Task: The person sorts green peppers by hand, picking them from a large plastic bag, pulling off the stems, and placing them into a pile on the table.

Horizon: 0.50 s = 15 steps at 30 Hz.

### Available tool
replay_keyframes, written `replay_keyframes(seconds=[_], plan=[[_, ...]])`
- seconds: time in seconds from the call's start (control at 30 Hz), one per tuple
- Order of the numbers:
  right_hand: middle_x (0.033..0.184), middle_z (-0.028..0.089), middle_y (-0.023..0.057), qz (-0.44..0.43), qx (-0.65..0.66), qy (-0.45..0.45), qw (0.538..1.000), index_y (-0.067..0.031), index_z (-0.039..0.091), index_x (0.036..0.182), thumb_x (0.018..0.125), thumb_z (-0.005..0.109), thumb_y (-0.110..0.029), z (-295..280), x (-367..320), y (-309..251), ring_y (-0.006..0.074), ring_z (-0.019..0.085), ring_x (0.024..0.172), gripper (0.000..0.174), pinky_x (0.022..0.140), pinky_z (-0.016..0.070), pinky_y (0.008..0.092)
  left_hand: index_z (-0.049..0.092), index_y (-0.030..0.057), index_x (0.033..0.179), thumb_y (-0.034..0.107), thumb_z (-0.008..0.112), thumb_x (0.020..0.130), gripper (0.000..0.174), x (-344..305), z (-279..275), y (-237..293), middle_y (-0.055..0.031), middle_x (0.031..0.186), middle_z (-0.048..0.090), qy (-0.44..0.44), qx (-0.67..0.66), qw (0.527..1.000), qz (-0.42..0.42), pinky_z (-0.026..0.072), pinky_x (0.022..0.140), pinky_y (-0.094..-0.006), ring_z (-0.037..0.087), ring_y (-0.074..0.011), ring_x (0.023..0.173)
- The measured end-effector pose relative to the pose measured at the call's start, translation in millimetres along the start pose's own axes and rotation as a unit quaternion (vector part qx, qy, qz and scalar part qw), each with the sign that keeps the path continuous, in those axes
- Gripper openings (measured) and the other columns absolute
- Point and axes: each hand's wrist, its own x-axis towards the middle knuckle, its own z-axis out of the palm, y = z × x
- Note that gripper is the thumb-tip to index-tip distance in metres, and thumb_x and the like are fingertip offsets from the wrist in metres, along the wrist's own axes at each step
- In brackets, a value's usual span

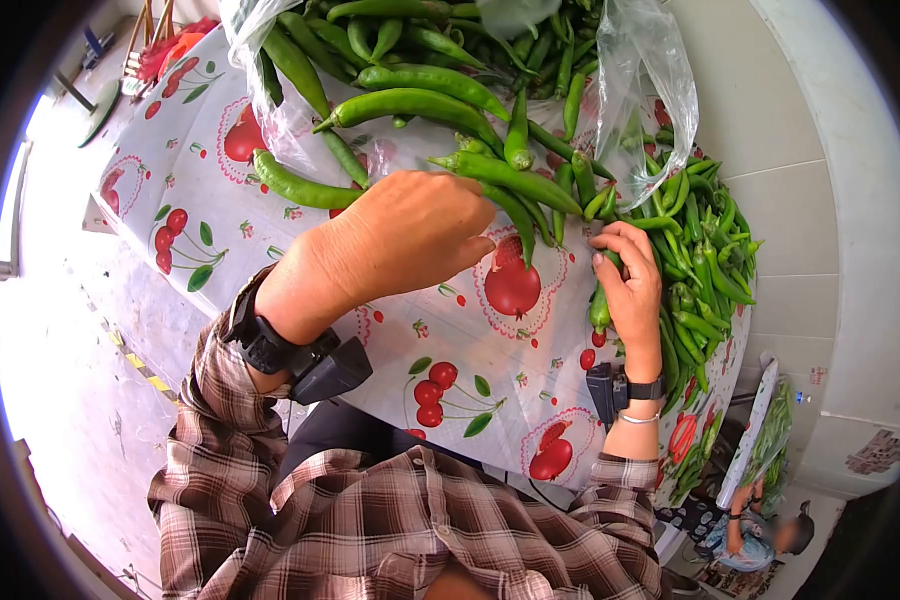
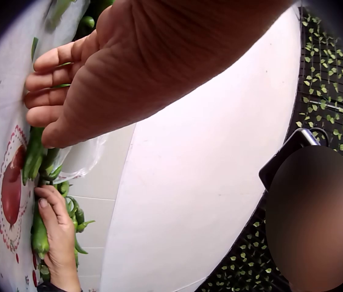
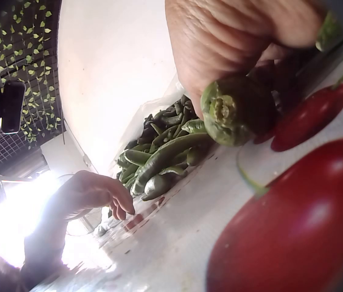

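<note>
My left hand (image 1: 400,235) hovers over the cloth at the near edge of a pile of long green chili peppers (image 1: 430,105), its fingers loosely bent with nothing between them. In the left wrist view those fingers (image 2: 52,79) overlap several peppers. To the right, my right hand (image 1: 632,290) rests low at the table with thumb and fingers curled round a green chili pepper (image 1: 599,308). The stem end of that pepper (image 3: 229,112) points at the camera in the right wrist view; the palm hides the rest of it.
Clear plastic bag (image 1: 645,90) walls surround the far pile. A second heap of green peppers (image 1: 705,260) lies right of my right hand, against the tiled wall (image 1: 780,210). The fruit-print tablecloth (image 1: 370,330) covers the table. A person (image 1: 755,535) is at the lower right.
</note>
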Motion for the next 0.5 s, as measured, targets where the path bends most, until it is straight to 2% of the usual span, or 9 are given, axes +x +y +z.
replay_keyframes(seconds=[0.5], plan=[[0.106, 0.059, 0.0085, 0.016, 0.008, -0.004, 1.0, -0.0003, 0.063, 0.096, 0.08, 0.062, -0.002, -0.2, -0.2, -2.7, 0.0242, 0.059, 0.097, 0.016, 0.086, 0.0454, 0.0313, 0.063, 0.0026, 0.085, 0.022, 0.059, 0.088, 0.02, -1.8, 0.7, 1.0, -0.0137, 0.083, 0.06, 0.006, 0.007, 1.0, 0.014, 0.0487, 0.07, -0.0438, 0.061, -0.0344, 0.081]])
